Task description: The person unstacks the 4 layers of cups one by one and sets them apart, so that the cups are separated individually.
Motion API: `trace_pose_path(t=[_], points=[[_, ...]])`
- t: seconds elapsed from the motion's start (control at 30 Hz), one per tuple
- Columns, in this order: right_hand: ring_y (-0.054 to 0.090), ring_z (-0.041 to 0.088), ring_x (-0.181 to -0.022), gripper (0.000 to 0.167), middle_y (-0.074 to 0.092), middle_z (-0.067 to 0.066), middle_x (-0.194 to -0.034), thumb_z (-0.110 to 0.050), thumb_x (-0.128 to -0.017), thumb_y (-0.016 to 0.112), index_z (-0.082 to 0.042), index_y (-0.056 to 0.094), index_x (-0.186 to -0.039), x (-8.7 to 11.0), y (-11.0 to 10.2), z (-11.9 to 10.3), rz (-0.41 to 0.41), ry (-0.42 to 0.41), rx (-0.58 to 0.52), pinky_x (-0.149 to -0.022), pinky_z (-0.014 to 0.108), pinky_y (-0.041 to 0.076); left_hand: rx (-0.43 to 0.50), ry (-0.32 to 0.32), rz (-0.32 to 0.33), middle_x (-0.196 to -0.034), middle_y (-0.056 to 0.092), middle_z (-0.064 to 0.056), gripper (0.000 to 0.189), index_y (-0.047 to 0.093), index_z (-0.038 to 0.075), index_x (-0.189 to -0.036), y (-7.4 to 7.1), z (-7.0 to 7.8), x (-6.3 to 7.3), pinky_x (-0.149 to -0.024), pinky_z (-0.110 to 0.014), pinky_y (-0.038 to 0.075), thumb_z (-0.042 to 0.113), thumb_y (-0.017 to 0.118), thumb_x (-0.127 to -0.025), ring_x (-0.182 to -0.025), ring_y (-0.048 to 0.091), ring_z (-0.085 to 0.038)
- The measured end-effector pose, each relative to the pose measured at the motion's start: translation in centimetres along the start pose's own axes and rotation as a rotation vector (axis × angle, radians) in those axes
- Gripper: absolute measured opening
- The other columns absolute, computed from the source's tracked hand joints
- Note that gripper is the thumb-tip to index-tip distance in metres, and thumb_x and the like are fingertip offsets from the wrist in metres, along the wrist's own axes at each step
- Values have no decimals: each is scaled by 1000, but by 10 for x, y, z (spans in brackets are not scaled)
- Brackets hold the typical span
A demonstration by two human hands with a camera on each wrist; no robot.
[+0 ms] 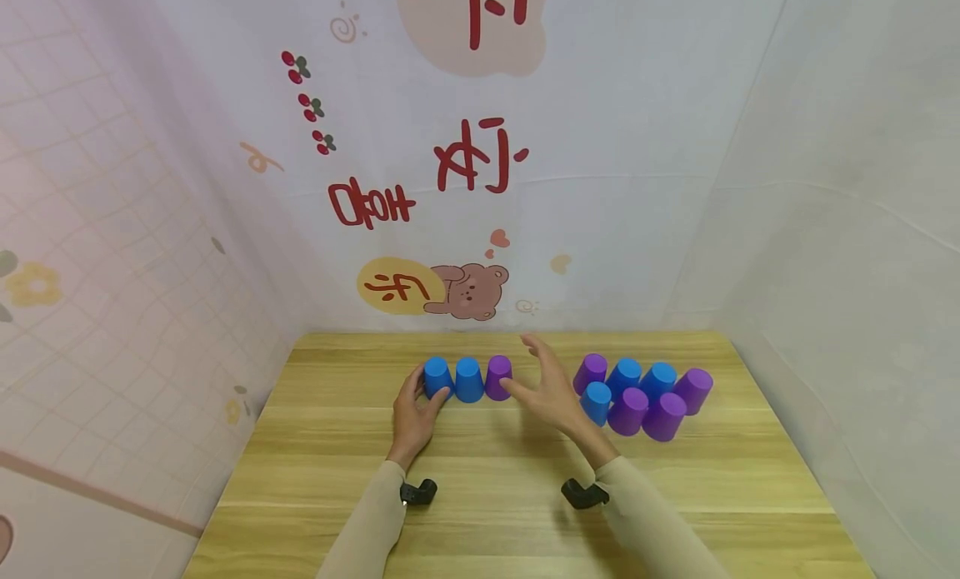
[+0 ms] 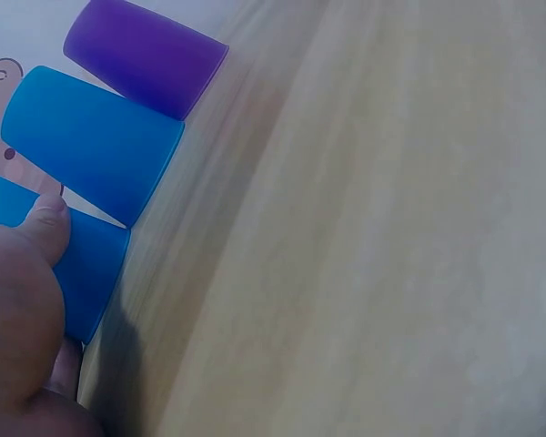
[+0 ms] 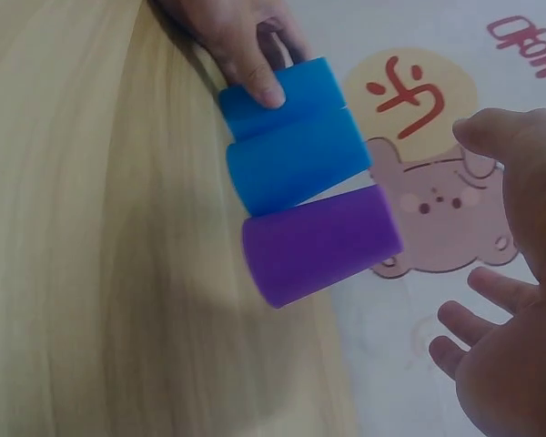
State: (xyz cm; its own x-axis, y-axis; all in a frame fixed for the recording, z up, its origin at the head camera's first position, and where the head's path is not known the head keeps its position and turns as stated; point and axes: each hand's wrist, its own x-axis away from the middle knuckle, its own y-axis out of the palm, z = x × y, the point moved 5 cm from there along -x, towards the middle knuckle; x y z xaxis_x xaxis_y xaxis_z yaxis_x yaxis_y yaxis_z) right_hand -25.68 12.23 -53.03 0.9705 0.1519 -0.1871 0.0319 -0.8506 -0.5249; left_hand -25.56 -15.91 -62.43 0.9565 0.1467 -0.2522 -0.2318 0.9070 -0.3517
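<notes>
Three upside-down cups stand in a row on the wooden table: a blue cup (image 1: pixel 436 374) at the left, another blue cup (image 1: pixel 469 382) in the middle, and a purple cup (image 1: pixel 498 379) at the right. My left hand (image 1: pixel 412 422) grips the leftmost blue cup, its thumb (image 2: pixel 49 221) across the near side and the other fingers mostly hidden behind. Just right of the purple cup, my right hand (image 1: pixel 553 393) is spread with nothing in it. In the right wrist view its fingers (image 3: pixel 499 289) are apart from the purple cup (image 3: pixel 323 248).
To the right of my right hand, several more upside-down cups stand in two close rows, among them a blue cup (image 1: pixel 597 402) and a purple cup (image 1: pixel 664 416). A white printed backdrop (image 1: pixel 615 229) rises behind the wooden table (image 1: pixel 480 512) and along both sides.
</notes>
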Motion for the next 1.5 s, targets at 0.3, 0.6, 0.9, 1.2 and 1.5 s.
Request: trace_pose_path(t=[0.3, 0.6, 0.9, 1.2, 1.5], points=[[49, 46, -162, 93, 51, 15, -176, -35, -96, 93, -15, 43, -172, -10, 22, 16, -54, 54, -47, -131, 74, 44, 10, -10, -2, -163, 60, -29, 69, 51, 0, -165, 0, 0, -1, -130, -60, 51, 11, 82, -104, -153, 60, -48], [53, 46, -160, 89, 52, 15, -175, -35, -96, 93, -18, 45, -170, -13, 40, 30, -70, 105, -73, -129, 74, 47, 3, 1, -3, -162, 61, -28, 68, 52, 1, -165, 0, -4, -2, -129, -60, 52, 11, 82, -104, -152, 61, -48], [54, 48, -158, 85, 54, 17, -173, -28, -99, 91, -13, 46, -169, -15, 48, 34, -63, 105, -93, -130, 73, 46, 23, -27, -18, -164, 60, -27, 70, 51, 3, -166, 0, -3, -3, -131, -59, 51, 13, 83, -105, -154, 60, -46], [63, 45, -150, 72, 66, 19, -159, -14, -100, 88, -4, 53, -162, -18, 50, 32, -18, 92, -123, -127, 62, 54, 14, -41, -23, -165, 59, -27, 70, 50, 3, -167, 0, 0, -2, -131, -58, 51, 14, 82, -105, -154, 60, -46], [71, 41, -139, 54, 74, 21, -145, -5, -101, 84, -2, 64, -151, -19, 50, 30, 13, 95, -149, -120, 56, 62, 1, -53, -23, -164, 60, -26, 69, 51, 4, -166, 0, -1, -2, -131, -57, 51, 13, 82, -105, -154, 61, -45]])
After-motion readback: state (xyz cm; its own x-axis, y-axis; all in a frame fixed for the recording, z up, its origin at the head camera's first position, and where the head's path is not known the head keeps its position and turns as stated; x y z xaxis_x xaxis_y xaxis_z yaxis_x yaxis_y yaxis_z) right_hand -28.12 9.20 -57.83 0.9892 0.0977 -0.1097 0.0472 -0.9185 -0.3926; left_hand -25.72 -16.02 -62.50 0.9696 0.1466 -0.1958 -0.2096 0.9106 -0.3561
